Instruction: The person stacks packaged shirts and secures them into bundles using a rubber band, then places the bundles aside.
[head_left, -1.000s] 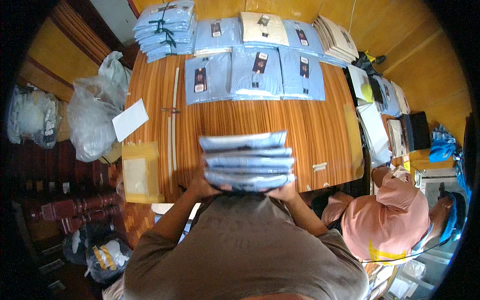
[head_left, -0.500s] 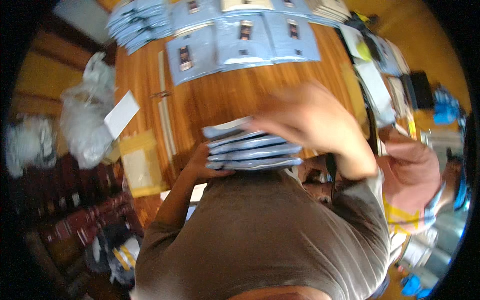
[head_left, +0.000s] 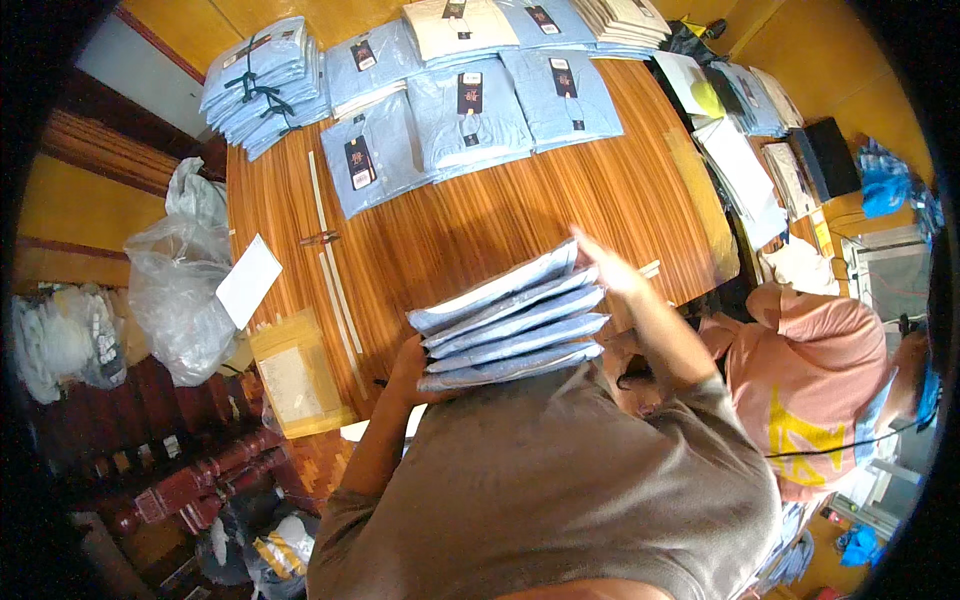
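Head view: packs at centre, before the table. Left hand curls around their 8 o'clock end, gripping; right hand at 2 o'clock, fingers extended, grip undeterminable. Judged soft, slippery, moderately heavy together; support both ends from beneath.

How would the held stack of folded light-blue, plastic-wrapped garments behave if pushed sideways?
The stack of folded light-blue, plastic-wrapped garments would probably slip apart: its surfaces look glossy, and no tie shows around it. Its layers would likely flex, as their edges bow.
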